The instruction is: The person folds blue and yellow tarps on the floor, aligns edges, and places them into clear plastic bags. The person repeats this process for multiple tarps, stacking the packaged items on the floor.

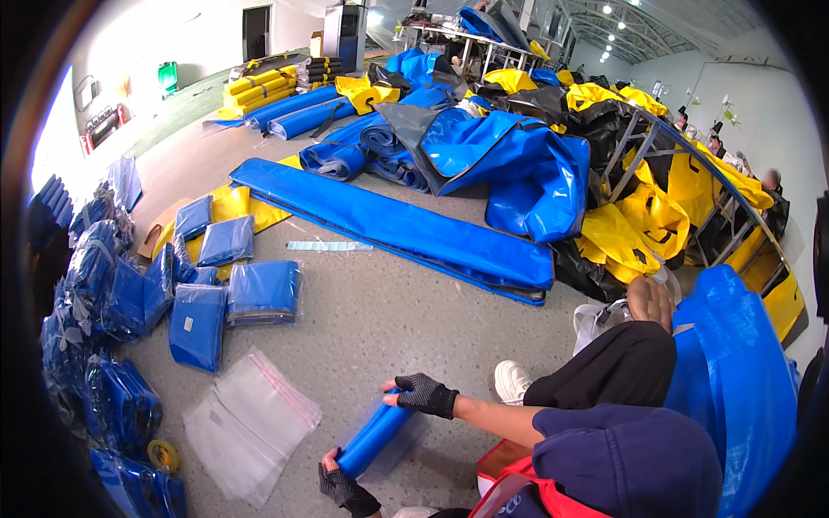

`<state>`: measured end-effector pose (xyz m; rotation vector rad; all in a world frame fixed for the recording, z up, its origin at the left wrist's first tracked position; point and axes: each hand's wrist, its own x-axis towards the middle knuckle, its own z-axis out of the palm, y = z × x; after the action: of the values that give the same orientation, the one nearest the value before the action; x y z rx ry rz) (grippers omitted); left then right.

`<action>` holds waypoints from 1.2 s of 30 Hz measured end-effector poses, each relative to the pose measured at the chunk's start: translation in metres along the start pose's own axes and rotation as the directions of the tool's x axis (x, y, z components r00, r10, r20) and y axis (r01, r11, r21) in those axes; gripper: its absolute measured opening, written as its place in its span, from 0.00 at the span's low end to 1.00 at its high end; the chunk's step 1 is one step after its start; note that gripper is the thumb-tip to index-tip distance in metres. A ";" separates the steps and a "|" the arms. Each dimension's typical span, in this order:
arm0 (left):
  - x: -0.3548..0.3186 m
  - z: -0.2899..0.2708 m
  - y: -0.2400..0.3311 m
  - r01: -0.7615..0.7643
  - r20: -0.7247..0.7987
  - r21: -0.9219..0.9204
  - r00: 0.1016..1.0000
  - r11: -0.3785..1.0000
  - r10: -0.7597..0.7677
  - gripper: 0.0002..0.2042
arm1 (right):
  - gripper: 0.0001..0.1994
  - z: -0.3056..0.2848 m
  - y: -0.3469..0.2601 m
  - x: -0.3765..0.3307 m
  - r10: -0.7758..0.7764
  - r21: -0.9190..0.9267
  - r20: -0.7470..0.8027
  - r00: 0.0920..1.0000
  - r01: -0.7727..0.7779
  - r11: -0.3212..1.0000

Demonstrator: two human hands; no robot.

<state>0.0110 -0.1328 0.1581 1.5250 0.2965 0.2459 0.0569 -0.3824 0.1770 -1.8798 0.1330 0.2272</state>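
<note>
Low in the view, a long folded blue tarp (pixel 376 440) slants between my hands, with clear plastic film (pixel 404 451) spread around and under it. My right hand (pixel 425 394), in a black fingerless glove, grips its upper end with fingers bent over the edge. My left hand (pixel 345 489), gloved alike, is closed on the lower end near the bottom rim. Just left of the tarp, a stack of clear plastic bags (pixel 252 425) lies flat on the floor. Bagged blue folded packs (pixel 263 289) rest beyond those bags.
More wrapped blue packs (pixel 121 388) pile up at the left, beside a yellow tape roll (pixel 162 456). A long folded blue cover (pixel 389 229) crosses the floor ahead. Yellow covers (pixel 643 220) heap by a metal-framed table (pixel 734 194). A black-trousered leg (pixel 604 367) and white shoe (pixel 513 382) are close right.
</note>
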 end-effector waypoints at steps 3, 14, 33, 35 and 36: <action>0.000 0.004 0.009 -0.005 0.028 0.143 1.000 0.990 0.001 0.18 | 0.19 -0.006 -0.009 -0.003 0.049 -0.033 -0.026 0.998 -0.050 0.998; 0.010 -0.004 0.099 -0.499 -0.138 0.201 0.838 0.843 0.529 0.17 | 0.09 -0.021 -0.159 -0.018 -0.764 -0.340 -0.243 0.597 0.685 0.644; 0.067 -0.067 0.068 -0.342 -0.142 0.439 0.887 0.831 0.439 0.18 | 0.14 0.092 -0.048 0.069 -0.140 0.383 0.088 0.986 0.096 0.919; 0.050 -0.080 0.074 -0.341 -0.219 0.323 0.881 0.883 0.420 0.21 | 0.15 0.093 -0.074 0.049 -0.268 0.345 -0.026 0.963 0.260 0.902; 0.036 -0.076 0.089 -0.308 -0.285 0.232 0.885 0.923 0.367 0.20 | 0.16 0.082 -0.098 0.034 -0.412 0.259 -0.109 0.904 0.426 0.867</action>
<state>0.0214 -0.0461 0.2437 1.7125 0.3150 0.7730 0.1028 -0.2732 0.2354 -1.5864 -0.2046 -0.1350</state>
